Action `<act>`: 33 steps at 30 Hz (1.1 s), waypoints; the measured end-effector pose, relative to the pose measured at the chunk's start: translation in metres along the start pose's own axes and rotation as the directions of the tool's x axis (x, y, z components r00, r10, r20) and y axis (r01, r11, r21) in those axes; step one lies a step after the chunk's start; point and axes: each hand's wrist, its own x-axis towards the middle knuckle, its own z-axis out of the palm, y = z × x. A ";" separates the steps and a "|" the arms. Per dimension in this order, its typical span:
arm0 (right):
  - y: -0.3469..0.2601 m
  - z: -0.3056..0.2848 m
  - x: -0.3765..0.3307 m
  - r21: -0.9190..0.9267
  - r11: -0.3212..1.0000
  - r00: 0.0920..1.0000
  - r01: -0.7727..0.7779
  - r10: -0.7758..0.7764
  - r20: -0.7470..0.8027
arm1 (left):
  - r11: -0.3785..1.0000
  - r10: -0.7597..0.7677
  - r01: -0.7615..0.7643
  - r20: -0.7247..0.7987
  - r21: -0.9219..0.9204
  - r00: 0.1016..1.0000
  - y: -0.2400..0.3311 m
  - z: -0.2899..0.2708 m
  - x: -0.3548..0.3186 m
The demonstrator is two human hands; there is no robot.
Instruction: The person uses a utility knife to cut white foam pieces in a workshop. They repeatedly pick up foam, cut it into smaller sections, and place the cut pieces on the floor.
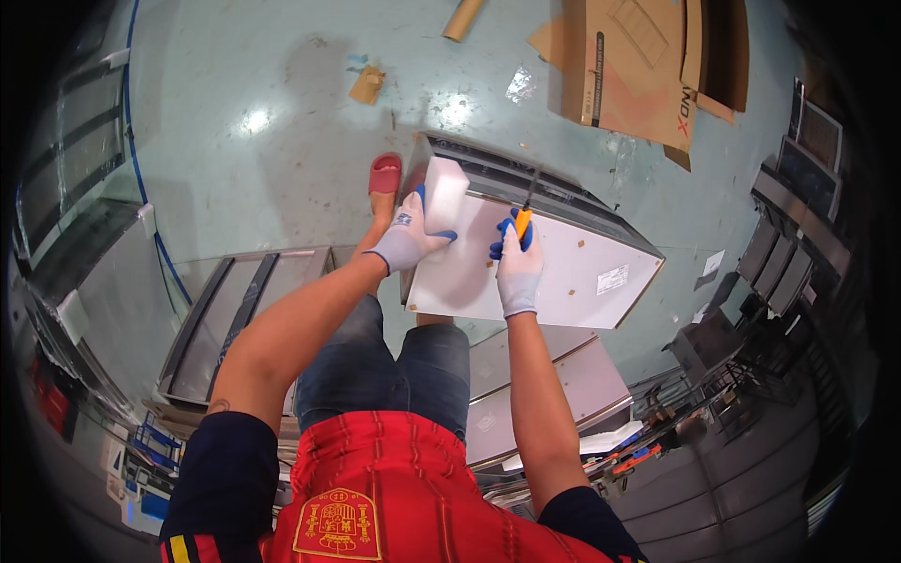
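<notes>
My left hand (410, 233), in a white work glove with blue fingertips, is closed around a white foam block (447, 193). The block stands over the left end of a large white-faced panel unit (544, 267) with a dark grey frame along its far side. Over the middle of that white face, my right hand (518, 267), gloved the same way, grips an orange-handled tool (524, 222). Its thin dark shaft points away from me towards the frame; whether the tip touches the frame I cannot tell.
A large cardboard box (638, 70) lies at the far right, near a cardboard tube (463, 19). Scrap brown paper (367, 84) lies on the floor. Framed panels (246, 300) stand by my left leg, more panels (554, 380) on my right. A blue cable (141, 169) runs along the left.
</notes>
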 end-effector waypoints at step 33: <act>0.018 -0.034 -0.032 -0.031 0.995 0.989 -0.099 0.102 0.107 | 0.982 -0.142 0.104 -0.263 -0.155 0.954 0.034 -0.003 0.000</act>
